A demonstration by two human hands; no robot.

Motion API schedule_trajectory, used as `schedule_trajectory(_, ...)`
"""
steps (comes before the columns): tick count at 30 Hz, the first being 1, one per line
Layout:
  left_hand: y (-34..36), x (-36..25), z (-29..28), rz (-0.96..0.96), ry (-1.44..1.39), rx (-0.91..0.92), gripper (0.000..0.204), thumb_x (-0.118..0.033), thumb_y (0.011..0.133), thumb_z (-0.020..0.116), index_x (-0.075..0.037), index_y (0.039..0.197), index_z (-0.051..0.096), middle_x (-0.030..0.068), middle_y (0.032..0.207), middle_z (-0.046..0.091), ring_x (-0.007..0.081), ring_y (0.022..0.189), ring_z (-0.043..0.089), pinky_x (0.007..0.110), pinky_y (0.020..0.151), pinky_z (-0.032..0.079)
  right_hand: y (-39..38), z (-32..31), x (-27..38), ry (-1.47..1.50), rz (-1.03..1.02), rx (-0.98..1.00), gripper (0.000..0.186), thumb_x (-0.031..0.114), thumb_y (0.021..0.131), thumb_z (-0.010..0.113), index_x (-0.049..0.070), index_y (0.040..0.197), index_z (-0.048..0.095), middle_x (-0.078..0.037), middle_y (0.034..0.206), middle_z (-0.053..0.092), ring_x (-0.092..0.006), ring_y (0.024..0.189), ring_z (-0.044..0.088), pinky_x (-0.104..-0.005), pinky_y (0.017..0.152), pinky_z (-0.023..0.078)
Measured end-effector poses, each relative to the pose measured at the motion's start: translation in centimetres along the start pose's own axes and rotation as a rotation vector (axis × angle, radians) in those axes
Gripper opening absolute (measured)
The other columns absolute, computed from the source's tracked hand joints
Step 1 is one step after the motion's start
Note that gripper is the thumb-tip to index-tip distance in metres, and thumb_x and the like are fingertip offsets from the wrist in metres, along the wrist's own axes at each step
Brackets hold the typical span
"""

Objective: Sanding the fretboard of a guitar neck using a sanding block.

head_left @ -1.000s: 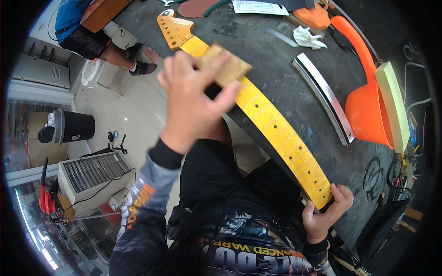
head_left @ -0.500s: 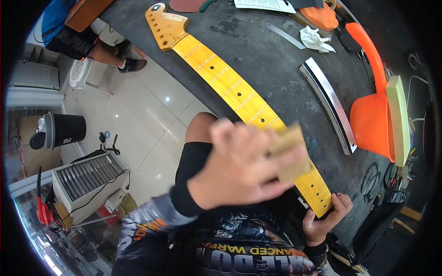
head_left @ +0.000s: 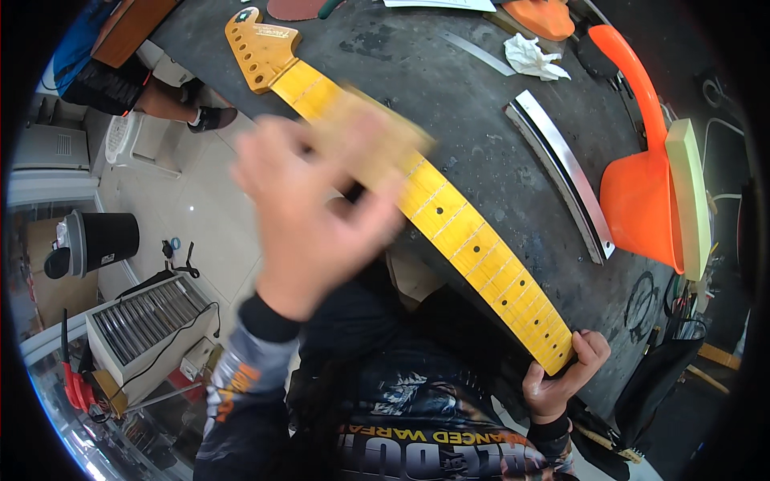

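A yellow guitar neck (head_left: 459, 228) with a darker headstock (head_left: 261, 48) lies slantwise along the edge of the dark workbench, headstock at the far left. Frets and black dot inlays face up. My left hand (head_left: 309, 208), smeared by motion, presses a tan piece of sandpaper (head_left: 377, 136) against the fretboard's upper part, near the headstock. The sandpaper covers several frets there. At the near right, my right hand (head_left: 565, 373) grips the heel end of the neck between thumb and fingers.
On the workbench (head_left: 473, 128) lie a long curved-looking metal-faced bar (head_left: 561, 176), a thin metal strip (head_left: 479, 54) and crumpled white tissue (head_left: 536, 58). An orange dipper (head_left: 638, 200) stands right, by a pale green block (head_left: 688, 200). Another person's leg (head_left: 168, 104) shows at far left.
My left hand has slid the sandpaper up the fretboard from near the heel toward the headstock. My right hand keeps its hold. The whole view has shifted slightly.
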State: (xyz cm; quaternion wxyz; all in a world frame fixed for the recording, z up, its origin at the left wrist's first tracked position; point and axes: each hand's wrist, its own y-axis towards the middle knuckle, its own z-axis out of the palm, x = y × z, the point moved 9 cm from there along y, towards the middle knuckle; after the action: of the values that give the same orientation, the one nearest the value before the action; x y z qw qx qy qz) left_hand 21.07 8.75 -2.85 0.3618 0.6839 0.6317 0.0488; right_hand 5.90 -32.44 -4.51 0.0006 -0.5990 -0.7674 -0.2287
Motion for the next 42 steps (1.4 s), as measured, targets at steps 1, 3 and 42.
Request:
schedule_trajectory(1, -1.7, -3.6, 1.1, 0.055, -0.127, 0.127, 0.059, -0.048, 0.09, 0.091, -0.032, 0.146, 0.086, 0.0082, 0.123, 0.064, 0.0319, 0.117, 0.057, 0.057, 0.1, 0.04, 0.0, 0.2, 0.0, -0.004, -0.002, 0.013, 0.071, 0.055, 0.104, 0.078, 0.001, 0.145, 0.059, -0.022, 0.136, 0.055, -0.0411, 0.13, 0.058, -0.0569, 0.114, 0.048)
schedule_trajectory(3, -4.7, -9.6, 1.2, 0.159, -0.258, 0.234, 0.061, -0.052, 0.091, 0.09, -0.034, 0.149, 0.084, 0.0078, 0.127, 0.066, 0.0317, 0.121, 0.058, 0.059, 0.104, 0.039, 0.2, 0.2, 0.1, 0.006, -0.002, 0.013, 0.071, 0.056, 0.104, 0.078, 0.001, 0.145, 0.059, -0.023, 0.136, 0.055, -0.0411, 0.13, 0.058, -0.0569, 0.114, 0.048)
schedule_trajectory(42, -5.9, -13.3, 2.4, 0.219, -0.316, 0.243, 0.064, -0.051, 0.09, 0.092, -0.034, 0.151, 0.084, 0.0017, 0.13, 0.072, 0.0251, 0.116, 0.061, 0.049, 0.102, 0.038, 0.3, 0.2, 0.2, -0.016, -0.013, -0.031, 0.07, 0.05, 0.096, 0.082, 0.003, 0.143, 0.06, -0.022, 0.135, 0.057, -0.0435, 0.127, 0.058, -0.0594, 0.113, 0.048)
